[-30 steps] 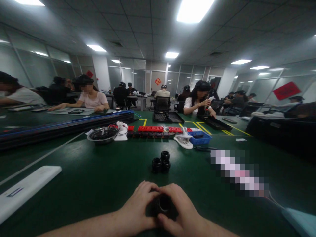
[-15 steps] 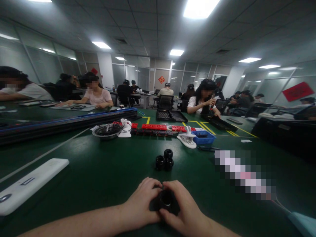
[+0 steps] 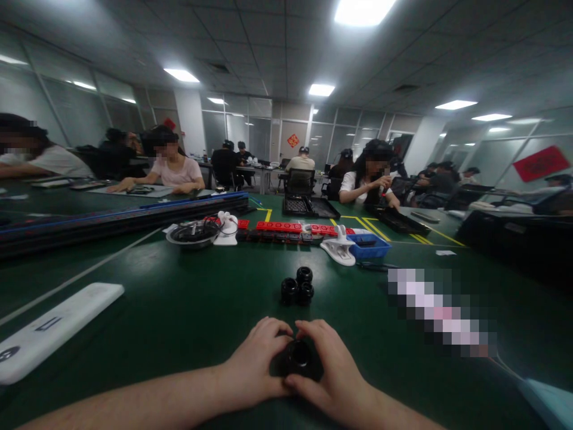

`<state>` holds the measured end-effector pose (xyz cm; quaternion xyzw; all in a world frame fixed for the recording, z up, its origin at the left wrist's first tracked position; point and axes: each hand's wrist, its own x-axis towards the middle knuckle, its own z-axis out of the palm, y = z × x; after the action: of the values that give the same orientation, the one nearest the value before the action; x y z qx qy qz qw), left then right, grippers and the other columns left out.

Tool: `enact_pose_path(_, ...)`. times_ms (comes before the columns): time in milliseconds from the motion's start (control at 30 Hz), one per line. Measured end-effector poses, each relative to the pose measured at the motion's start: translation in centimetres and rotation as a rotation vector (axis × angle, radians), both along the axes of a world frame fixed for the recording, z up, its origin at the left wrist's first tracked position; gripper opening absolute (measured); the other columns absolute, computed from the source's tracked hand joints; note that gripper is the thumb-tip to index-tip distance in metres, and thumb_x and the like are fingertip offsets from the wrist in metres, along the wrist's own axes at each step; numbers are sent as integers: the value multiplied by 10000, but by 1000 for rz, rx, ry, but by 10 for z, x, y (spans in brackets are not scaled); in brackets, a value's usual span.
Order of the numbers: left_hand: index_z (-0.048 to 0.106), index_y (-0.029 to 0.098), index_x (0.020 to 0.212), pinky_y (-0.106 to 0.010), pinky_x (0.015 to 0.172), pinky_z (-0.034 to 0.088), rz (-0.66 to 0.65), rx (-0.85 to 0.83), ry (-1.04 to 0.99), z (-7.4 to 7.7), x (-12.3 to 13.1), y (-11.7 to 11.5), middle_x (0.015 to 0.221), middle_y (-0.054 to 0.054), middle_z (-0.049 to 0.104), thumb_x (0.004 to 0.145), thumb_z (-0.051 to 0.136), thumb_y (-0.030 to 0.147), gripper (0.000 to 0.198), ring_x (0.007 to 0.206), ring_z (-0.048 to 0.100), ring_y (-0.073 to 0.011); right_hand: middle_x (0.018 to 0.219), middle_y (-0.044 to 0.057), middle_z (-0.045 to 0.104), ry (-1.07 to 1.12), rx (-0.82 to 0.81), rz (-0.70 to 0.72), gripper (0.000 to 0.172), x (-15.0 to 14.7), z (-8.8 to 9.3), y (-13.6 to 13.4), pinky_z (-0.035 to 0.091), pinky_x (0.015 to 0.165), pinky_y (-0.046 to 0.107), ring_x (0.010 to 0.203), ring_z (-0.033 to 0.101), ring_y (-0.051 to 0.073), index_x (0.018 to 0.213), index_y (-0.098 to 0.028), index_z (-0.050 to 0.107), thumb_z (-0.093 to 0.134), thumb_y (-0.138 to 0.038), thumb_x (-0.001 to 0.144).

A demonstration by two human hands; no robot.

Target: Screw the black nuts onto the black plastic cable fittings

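My left hand (image 3: 258,361) and my right hand (image 3: 332,364) curve towards each other at the front of the green table (image 3: 188,322). Between them stands a glossy black round part (image 3: 299,356) with a hole in its top. Fingers of both hands wrap its sides, their tips almost meeting at the far side. Its lower sides are dark and partly covered by my hands, so whether more than one piece is there is unclear. Just beyond my fingertips, three similar black round parts (image 3: 297,288) stand grouped together.
A white power bank-like slab (image 3: 62,331) lies at left. Farther back are a metal bowl (image 3: 191,234), white clips (image 3: 339,246), red blocks (image 3: 280,227) and a blue bin (image 3: 369,246). A long black rail (image 3: 111,221) crosses the left side. Co-workers sit across the table.
My hands remain around the black round part, with the fingers shifted slightly. The whole view has moved a little; the three grouped parts stay together.
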<state>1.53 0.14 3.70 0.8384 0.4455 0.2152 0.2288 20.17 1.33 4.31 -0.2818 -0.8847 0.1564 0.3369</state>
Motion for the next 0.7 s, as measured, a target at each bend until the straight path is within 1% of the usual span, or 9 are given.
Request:
enact_pose_path(67,559,244,1052,-369,885,374,8,-4,-6,2,0,-1,1089,-37,490,636,687,337,445,1008,431,-241,1035,107,543,20,3,61,519,1,2,-1,463,802,400,936,521,244,1172,-178,379,571,-211,690)
enact_pose_path(133,541,250,1086,-370,881,379,23,-9,-10,2,0,-2,1097,-41,479,631,692,342,488,1013,426,-242,1125,119,506,15,18,125,568,3,3,-2,435,868,404,1044,474,252,1216,-165,349,524,-168,675)
enact_pose_path(233,545,251,1095,-391,901,367,20,-21,-8,2,-1,-2,1129,-52,463,644,679,426,502,1043,410,-255,1230,132,453,-25,47,133,639,4,5,-3,367,946,437,1163,385,283,1271,-145,299,536,-219,683)
enact_pose_path(367,594,240,1014,-395,945,333,17,-11,-12,1,-1,-1,1161,-46,465,628,694,428,441,1080,396,-261,1145,147,513,-2,50,52,652,2,3,0,403,883,442,1043,486,290,1231,-143,339,587,-449,710)
enact_pose_path(433,601,236,1003,-396,943,334,17,-6,-9,1,0,0,1151,-44,477,616,705,407,436,1076,401,-264,1070,139,546,-1,17,9,647,1,2,0,438,821,431,951,529,279,1191,-149,375,608,-489,691)
enact_pose_path(500,590,235,1031,-400,943,332,9,-2,-4,2,0,0,1144,-47,483,621,701,388,451,1071,408,-265,1031,123,557,-1,-10,1,583,1,1,0,452,797,419,919,538,265,1180,-161,381,608,-408,704)
enact_pose_path(567,558,240,1084,-401,940,335,1,-3,-5,4,1,-1,1144,-48,484,633,689,365,485,1064,415,-260,1071,121,542,10,0,52,547,2,3,-1,440,834,414,977,518,259,1218,-166,341,543,-277,723)
enact_pose_path(633,538,241,1111,-402,941,335,-3,-5,-11,6,1,-1,1149,-48,484,641,683,370,508,1062,418,-256,1171,127,490,10,32,128,602,3,4,-2,406,897,416,1083,461,260,1270,-162,278,481,-200,704)
enact_pose_path(700,554,223,1090,-408,956,320,-3,-4,-9,6,1,-1,1168,-56,476,643,685,392,496,1080,405,-262,1247,132,431,-2,52,162,653,4,5,-2,372,938,429,1153,401,268,1300,-154,229,470,-196,695)
